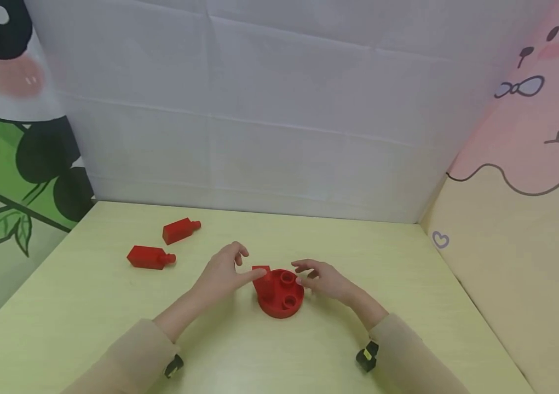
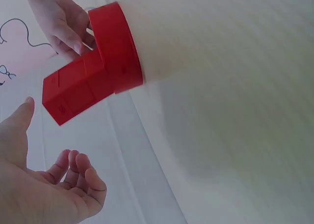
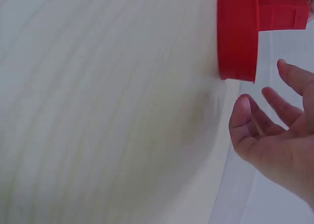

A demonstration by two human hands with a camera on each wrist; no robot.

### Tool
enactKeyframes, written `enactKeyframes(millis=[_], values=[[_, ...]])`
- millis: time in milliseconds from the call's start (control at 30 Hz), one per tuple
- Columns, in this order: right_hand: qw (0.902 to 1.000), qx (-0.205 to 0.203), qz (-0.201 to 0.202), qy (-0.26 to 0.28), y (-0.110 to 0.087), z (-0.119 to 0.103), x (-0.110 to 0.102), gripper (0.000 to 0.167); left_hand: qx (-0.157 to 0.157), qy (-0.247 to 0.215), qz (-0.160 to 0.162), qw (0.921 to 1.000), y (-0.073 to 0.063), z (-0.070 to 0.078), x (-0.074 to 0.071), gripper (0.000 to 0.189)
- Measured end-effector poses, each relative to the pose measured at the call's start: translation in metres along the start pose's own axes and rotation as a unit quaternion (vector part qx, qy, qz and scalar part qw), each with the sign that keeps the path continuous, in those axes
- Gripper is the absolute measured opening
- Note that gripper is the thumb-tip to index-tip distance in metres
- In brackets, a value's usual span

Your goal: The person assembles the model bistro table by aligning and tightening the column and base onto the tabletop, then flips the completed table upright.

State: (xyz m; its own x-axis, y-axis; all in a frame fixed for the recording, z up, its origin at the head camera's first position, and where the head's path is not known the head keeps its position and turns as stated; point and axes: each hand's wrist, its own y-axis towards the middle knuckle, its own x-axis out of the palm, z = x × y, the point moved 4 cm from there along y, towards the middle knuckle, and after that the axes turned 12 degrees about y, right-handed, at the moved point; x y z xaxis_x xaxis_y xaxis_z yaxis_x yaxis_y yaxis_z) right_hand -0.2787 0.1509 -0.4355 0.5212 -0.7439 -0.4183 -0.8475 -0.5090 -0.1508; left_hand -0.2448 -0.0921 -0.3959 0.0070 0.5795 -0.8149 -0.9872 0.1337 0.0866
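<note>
A round red base (image 1: 280, 312) with raised ring sockets stands on the table. One red bottle-shaped block (image 1: 263, 284) stands upright in its left part, its squared end up. My left hand (image 1: 217, 273) is just left of that block, thumb stretched toward its top and the other fingers loosely bent. In the left wrist view a gap shows between the left hand (image 2: 54, 189) and the block (image 2: 78, 86). My right hand (image 1: 326, 280) hovers at the base's right edge with relaxed fingers, apart from the base (image 3: 238, 37) in the right wrist view. Both hands hold nothing.
Two more red bottle-shaped blocks lie on their sides at the left of the pale yellow table (image 1: 358, 251): one block (image 1: 150, 257) nearer, the other block (image 1: 179, 231) farther back. A white cloth wall (image 1: 259, 137) rises behind the table, with printed panels on both sides.
</note>
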Motion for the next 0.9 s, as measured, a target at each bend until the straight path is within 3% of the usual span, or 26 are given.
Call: enactKeyframes(millis=[100,267,467,667,900], values=[[0.9993,-0.012,0.034,-0.009,-0.002,-0.014,0.001,0.046,0.020,0.011,0.003,0.9997,0.001,-0.014,-0.012,0.059],[0.9968,-0.058,0.048,-0.028,-0.007,-0.040,0.014,0.050,0.051,0.041,-0.001,0.9978,0.001,-0.041,-0.030,0.064],[0.9937,-0.070,0.078,-0.040,-0.007,-0.060,0.038,0.061,0.070,0.075,-0.005,0.9947,0.002,-0.084,-0.056,0.071],[0.9893,-0.069,0.126,-0.027,-0.004,-0.071,0.062,0.069,0.072,0.122,-0.010,0.9899,0.004,-0.130,-0.078,0.070],[0.9805,-0.071,0.182,-0.017,0.002,-0.074,0.077,0.070,0.038,0.144,-0.029,0.9884,0.006,-0.179,-0.094,0.071]])
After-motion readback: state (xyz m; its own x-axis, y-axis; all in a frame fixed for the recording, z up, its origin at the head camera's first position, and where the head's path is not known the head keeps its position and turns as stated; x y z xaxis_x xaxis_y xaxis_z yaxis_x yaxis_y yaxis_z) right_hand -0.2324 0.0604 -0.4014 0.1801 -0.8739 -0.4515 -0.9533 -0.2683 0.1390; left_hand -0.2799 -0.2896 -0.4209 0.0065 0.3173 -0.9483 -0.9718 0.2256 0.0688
